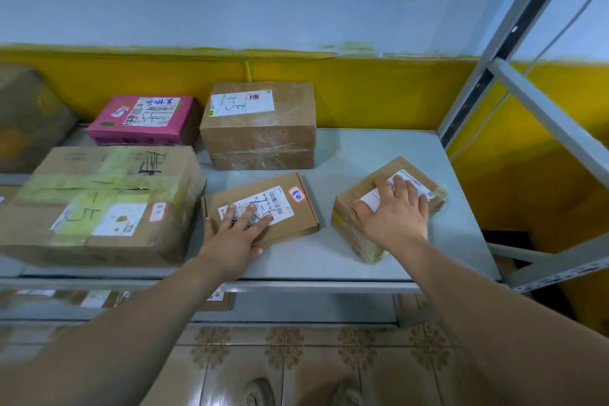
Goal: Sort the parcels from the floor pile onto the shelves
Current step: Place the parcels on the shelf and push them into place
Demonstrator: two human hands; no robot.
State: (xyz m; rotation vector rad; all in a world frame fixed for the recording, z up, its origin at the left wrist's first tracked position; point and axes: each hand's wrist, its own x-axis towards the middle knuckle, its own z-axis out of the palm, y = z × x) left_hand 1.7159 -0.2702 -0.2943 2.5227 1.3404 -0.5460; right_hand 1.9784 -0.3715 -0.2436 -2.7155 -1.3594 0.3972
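Cardboard-brown and flat, the mailer parcel (296,219) lies on the grey shelf (379,145) just in front of the tall taped box (260,138). Its long axis runs across the shelf, right end angled slightly back, and the left hand (235,234) rests flat on its label, fingers straight and spread. In front and to the right of that taped box, the small taped parcel (349,231) sits skewed, long axis from near-left to far-right, under the right hand (395,212), likewise flat with fingers spread.
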